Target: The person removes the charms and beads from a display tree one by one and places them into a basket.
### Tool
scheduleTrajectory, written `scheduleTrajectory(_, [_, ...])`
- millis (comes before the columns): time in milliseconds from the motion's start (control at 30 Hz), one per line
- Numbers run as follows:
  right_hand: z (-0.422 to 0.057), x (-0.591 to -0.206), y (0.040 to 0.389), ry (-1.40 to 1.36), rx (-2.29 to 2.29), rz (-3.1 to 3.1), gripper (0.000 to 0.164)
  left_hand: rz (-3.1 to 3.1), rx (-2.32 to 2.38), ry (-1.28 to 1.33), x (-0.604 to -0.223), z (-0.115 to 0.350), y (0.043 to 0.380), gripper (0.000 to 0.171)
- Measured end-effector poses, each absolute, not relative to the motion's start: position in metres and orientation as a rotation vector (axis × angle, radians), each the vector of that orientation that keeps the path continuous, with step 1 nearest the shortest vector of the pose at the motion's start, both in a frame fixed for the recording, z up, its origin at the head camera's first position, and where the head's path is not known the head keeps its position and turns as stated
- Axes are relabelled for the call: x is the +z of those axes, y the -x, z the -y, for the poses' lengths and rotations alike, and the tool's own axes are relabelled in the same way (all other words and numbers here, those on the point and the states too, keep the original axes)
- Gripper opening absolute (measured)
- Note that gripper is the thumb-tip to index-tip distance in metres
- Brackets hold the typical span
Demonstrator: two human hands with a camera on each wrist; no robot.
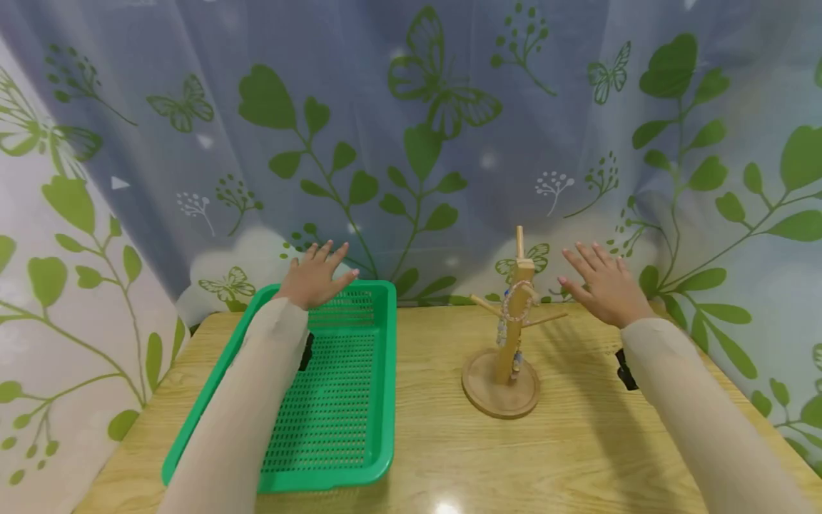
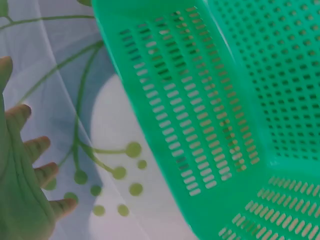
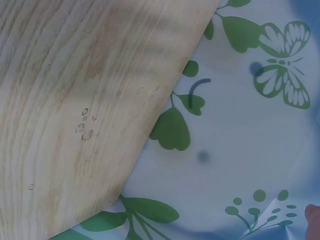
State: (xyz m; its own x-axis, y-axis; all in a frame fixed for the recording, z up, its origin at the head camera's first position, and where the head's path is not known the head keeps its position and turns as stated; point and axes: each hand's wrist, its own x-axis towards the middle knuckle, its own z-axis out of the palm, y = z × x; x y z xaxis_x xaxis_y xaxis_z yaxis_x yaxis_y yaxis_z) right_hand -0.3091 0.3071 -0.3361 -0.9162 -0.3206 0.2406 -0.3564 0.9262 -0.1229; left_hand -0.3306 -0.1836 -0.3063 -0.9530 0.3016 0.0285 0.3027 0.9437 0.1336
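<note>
My left hand (image 1: pixel 316 277) hovers over the far end of a green plastic basket (image 1: pixel 384 400), fingers spread and holding nothing. The left wrist view shows that hand (image 2: pixel 25 170) beside the perforated basket wall (image 2: pixel 185 110). To the right of a wooden jewelry stand (image 1: pixel 507 335), my right hand (image 1: pixel 606 284) is raised with its fingers extended, apart from the stand. Beaded bracelets (image 1: pixel 516 303) hang on the stand's pegs. Only a fingertip (image 3: pixel 313 222) of the right hand shows in the right wrist view.
The light wooden table (image 1: pixel 430 428) carries the basket at left and the stand right of centre. Behind its far edge hangs a curtain (image 1: pixel 449 178) with green leaves and butterflies. A dark wrist device (image 1: pixel 626 370) shows beside the right sleeve.
</note>
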Motion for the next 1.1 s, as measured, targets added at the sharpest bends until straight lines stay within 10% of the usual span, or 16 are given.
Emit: scheduleTrajectory(1100, [-0.310, -0.339, 0.270, -0.781, 0.808, 2.534, 0.047, 2.946, -0.813, 0.748, -0.294, 0.127, 0.295, 0.069])
